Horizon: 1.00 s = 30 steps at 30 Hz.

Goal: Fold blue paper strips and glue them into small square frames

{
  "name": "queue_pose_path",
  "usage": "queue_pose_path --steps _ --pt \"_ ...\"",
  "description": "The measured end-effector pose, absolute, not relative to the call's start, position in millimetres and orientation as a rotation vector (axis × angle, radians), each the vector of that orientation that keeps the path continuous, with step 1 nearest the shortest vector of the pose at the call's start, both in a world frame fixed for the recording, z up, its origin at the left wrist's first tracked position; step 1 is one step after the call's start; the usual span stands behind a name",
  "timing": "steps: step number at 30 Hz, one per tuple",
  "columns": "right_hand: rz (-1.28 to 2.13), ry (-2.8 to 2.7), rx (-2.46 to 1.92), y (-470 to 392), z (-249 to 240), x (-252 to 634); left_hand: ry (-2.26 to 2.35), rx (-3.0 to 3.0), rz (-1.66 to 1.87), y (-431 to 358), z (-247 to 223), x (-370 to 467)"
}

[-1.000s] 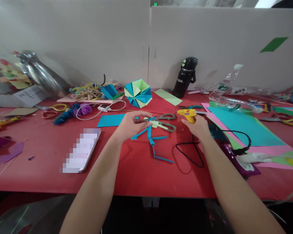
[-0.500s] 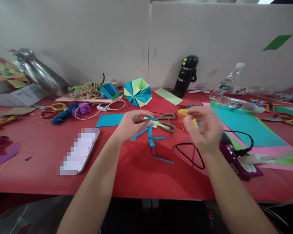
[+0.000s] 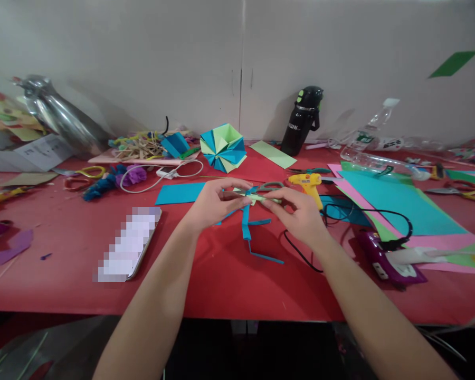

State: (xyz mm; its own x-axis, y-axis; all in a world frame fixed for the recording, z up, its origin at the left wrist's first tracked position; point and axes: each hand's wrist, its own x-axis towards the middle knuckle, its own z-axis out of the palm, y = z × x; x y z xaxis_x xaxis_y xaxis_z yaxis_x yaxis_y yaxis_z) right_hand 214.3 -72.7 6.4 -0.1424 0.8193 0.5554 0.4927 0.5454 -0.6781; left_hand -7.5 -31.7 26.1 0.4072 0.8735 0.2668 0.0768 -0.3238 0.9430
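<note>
Head view: paper-strip figure (image 3: 246, 219), long axis front-to-back, between left hand (image 3: 209, 205) and right hand (image 3: 301, 214), both pinched on it.

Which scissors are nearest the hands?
The grey-green-handled pair, showing between the left hand and right hand; the others, red- or yellow-handled, lie far to either side.

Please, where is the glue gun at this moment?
In the head view, the glue gun is on the table, right of centre, just beyond the right hand.
</note>
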Motion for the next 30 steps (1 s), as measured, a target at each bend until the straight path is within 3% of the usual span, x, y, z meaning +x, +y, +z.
queue_pose_path --steps 30 --pt "0.435 -1.804 -1.144 -70.6 6.4 216.7 0.77 1.71 0.977 -35.8 26.4 -2.6"
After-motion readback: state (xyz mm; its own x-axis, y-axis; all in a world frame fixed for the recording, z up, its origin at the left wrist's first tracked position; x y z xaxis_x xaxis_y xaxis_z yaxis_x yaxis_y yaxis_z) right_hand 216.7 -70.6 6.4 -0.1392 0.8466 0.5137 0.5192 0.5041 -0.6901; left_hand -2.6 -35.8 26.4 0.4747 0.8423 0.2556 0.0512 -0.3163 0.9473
